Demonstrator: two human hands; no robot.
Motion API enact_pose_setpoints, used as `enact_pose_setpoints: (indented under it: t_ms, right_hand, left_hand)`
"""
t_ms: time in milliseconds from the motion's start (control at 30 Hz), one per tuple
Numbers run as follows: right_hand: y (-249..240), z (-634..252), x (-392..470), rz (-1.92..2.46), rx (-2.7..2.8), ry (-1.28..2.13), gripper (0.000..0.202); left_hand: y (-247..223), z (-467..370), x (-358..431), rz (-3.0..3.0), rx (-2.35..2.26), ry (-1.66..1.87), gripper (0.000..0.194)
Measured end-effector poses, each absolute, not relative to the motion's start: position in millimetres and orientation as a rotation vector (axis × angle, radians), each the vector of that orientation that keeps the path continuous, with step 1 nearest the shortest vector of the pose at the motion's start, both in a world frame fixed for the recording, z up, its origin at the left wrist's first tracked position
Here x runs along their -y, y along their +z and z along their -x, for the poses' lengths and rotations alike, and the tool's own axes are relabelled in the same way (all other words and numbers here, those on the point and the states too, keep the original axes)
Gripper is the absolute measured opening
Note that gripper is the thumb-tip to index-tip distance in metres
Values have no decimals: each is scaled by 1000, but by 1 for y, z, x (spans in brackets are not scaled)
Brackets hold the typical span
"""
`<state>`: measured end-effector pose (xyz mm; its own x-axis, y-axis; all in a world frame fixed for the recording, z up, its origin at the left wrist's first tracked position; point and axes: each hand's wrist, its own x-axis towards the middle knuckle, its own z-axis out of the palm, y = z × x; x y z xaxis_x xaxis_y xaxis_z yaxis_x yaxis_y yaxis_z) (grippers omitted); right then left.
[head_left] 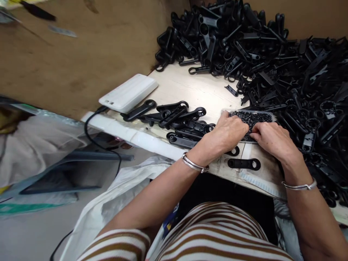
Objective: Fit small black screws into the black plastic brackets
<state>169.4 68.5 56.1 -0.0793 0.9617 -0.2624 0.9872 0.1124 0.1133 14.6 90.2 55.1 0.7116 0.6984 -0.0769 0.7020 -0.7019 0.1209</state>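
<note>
Just inside the front edge of the bench [187, 81], a clear tray [248, 141] of small black pieces [251, 116] sits under both hands. The left hand [228, 130] and right hand [276, 140] curl inward over it, fingers bent among the pieces; fingertips are hidden, so I cannot tell whether they pinch anything. Picking through the tray seems to be mid-step. From the tray, a single black part [244, 164] lies at six o'clock and a small cluster of black parts [174, 116] at nine; whether those are finished cannot be told. A far larger heap [214, 40] spreads from eleven round to four o'clock, so much likely remains.
</note>
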Motion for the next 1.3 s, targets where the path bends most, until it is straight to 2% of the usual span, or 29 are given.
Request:
enact_pose_setpoints:
  t_ms: [133, 533, 700, 967, 1133, 1233, 1300]
  right_hand:
    - [54, -167, -70, -1920, -2133, -130, 25]
    - [65, -170, -59, -2186, -2321, -271, 18]
    - [60, -174, -52, -2326, -2550, -602, 14]
    - [54, -176, -37, -2581, -2660, -1043, 16]
    - [52, -173, -36, -2679, -2610, -1173, 14]
    - [50, -168, -38, -2745, -2523, -1410, 16]
    - [48, -162, -40, -2785, -2470, -1584, 17]
  left_hand:
    - [50, -11, -91, -2818, -1126, -46, 28]
    - [38, 2, -88, -2798, -1137, 303, 31]
    - [47, 6, -87, -2638, -1231, 373, 27]
    - [51, 2, -77, -1879, -1102, 818, 13]
    - [51, 0, -76, -2106, -1304, 678, 17]
    - [53, 0, -75, -2192, -1354, 558, 22]
    - [53, 1, -75, -2164, -1308, 597, 22]
